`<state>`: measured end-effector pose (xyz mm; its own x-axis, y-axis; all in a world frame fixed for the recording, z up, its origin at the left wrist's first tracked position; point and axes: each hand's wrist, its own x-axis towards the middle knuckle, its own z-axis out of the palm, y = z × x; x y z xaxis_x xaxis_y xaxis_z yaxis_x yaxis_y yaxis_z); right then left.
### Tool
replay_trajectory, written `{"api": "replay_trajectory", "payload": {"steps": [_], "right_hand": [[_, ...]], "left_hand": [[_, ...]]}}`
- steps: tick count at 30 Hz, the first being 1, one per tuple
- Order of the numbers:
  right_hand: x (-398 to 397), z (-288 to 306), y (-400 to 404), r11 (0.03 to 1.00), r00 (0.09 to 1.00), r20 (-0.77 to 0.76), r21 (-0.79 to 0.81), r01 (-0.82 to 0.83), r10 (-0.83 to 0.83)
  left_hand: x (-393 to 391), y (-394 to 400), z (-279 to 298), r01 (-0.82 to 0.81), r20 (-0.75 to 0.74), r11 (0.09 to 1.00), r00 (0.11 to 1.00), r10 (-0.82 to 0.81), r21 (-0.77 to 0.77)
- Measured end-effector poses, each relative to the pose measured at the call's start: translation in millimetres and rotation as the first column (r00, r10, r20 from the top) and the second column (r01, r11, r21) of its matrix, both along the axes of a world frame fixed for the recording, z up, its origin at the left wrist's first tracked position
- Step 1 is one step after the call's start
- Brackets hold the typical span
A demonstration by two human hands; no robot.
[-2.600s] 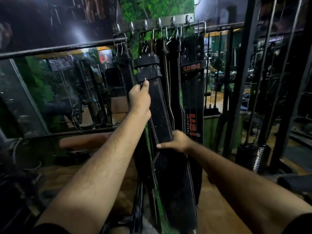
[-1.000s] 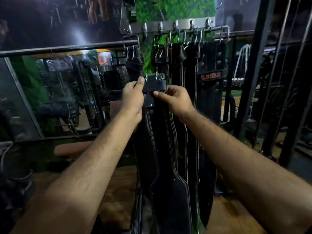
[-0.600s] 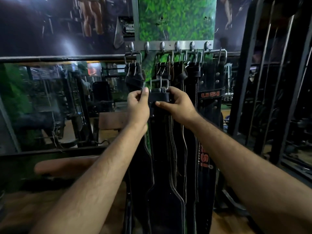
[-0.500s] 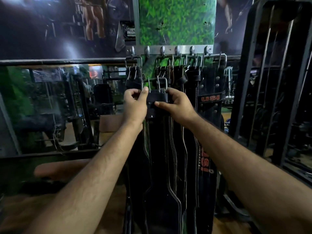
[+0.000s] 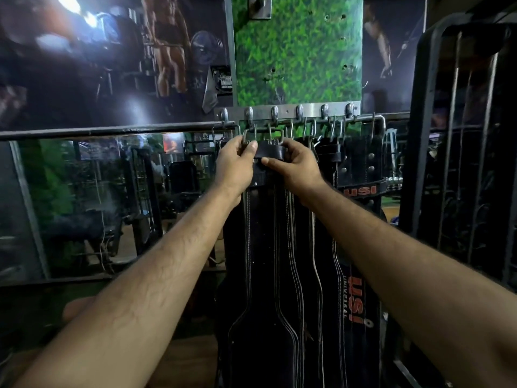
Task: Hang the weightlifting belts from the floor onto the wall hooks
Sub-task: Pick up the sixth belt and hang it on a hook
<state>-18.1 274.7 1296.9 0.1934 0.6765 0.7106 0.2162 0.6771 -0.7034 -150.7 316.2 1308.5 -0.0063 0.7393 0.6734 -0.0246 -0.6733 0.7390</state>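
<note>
Support: metal hook rail (image 5: 288, 111) on green wall panel (image 5: 299, 51), six hooks in a row | Load: black belts (image 5: 279, 275) hang from hooks by metal buckles, packed side by side | Rightmost belt (image 5: 361, 298) marked USI

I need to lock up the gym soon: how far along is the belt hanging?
Done: several black leather belts already hang from the steel hook rail. In hand: the left hand and right hand grip one black stitched belt, its metal buckle raised to the second hook, not clearly seated. Left: seating it; the floor is largely hidden.
</note>
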Motion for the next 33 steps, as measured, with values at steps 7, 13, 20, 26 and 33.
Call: {"api": "replay_trajectory", "payload": {"steps": [7, 13, 20, 26, 33], "right_hand": [[-5, 24, 32, 0.951, 0.944, 0.119, 0.029, 0.307, -0.308], [-15, 41, 33, 0.905, 0.879, 0.232, 0.018, 0.425, -0.417], [-16, 32, 32, 0.871, 0.831, 0.334, -0.057, 0.488, -0.444], [-29, -8, 26, 0.921, 0.923, 0.058, -0.060, 0.385, -0.381], [-9, -73, 46, 0.972, 0.986, 0.007, -0.167, 0.166, -0.167]], "left_hand": [[11, 22, 23, -0.210, 0.044, 0.973, 0.977, 0.207, 0.094], [12, 36, 36, -0.273, 0.018, 0.959, 0.962, 0.272, 0.072], [15, 61, 16, -0.260, 0.062, 0.965, 0.963, 0.262, -0.037], [13, 33, 0, -0.226, 0.193, 0.965, 0.949, 0.250, -0.135], [10, 18, -55, 0.048, 0.214, 0.985, 0.977, -0.011, -0.168]]}}
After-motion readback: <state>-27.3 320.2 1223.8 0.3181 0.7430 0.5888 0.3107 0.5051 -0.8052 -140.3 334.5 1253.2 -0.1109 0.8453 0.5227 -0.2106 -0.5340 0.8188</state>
